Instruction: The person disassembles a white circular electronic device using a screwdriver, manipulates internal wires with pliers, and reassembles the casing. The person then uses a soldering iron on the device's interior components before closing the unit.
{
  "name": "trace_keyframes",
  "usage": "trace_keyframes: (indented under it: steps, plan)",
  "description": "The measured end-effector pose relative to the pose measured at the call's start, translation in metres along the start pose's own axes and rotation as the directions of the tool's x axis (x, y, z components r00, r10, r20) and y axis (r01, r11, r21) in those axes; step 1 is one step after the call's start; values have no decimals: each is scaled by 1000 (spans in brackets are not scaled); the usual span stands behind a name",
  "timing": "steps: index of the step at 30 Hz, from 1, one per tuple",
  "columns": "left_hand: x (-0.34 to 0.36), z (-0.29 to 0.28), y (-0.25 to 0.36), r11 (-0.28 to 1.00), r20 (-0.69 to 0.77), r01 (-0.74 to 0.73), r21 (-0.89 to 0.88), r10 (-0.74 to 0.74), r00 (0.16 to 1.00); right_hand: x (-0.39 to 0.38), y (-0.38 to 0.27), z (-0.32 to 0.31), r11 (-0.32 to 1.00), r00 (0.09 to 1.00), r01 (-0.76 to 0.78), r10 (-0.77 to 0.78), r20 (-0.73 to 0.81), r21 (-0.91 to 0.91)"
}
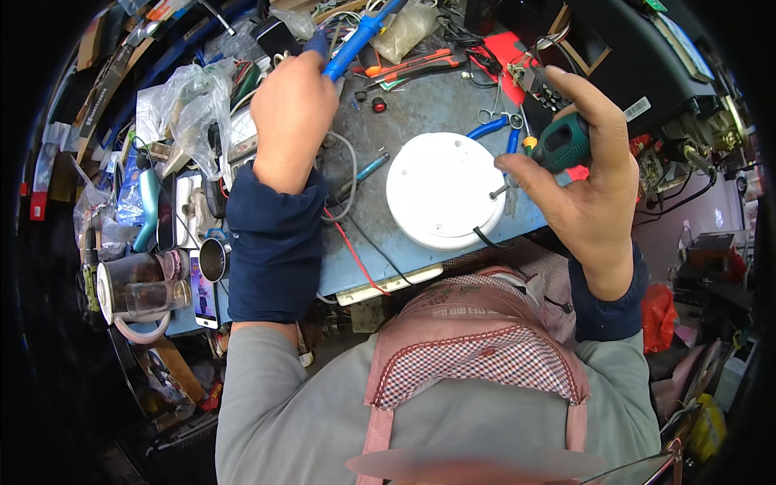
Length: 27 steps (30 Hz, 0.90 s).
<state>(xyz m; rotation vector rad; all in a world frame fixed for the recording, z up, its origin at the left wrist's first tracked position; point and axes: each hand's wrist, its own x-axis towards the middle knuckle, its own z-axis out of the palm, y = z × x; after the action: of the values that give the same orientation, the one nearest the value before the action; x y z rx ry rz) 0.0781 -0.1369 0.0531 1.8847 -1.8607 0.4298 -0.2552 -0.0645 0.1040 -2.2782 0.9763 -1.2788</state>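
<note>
A round white plastic housing lies on the bench in front of me, a dark cable leaving its near edge. My right hand is curled around a green-handled screwdriver. A short metal shaft shows below my thumb, its end at the housing's right side. My left hand reaches to the far left, beside a bright blue pen-like tool and a darker blue handle. Its fingertips are hidden, so whether it grips either is unclear.
Blue-handled pliers, scissors, an orange cutter and a red button lie beyond the housing. Left are plastic bags, a phone and a glass jug. Red and black wires cross the near edge.
</note>
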Motion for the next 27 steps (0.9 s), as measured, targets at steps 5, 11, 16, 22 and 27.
trace_keyframes:
  steps: [5,11,16,22,27]
  plan:
    - [-7,1,21,923,518,-107,-369,300,801,2,10,-11,912,985,-68,-2,170,404]
    - [-17,0,33,936,673,-147,-320,333,660,8,3,0,996,997,64,-66,30,63]
    - [-20,-3,33,929,639,-198,-313,361,679,3,-2,-8,936,983,-174,149,105,307]
    - [-23,6,32,958,632,-248,-146,283,722,10,9,-8,974,987,82,-108,118,212]
    - [-13,-16,41,751,556,3,-660,486,674,3,8,-6,981,996,-8,-9,86,194]
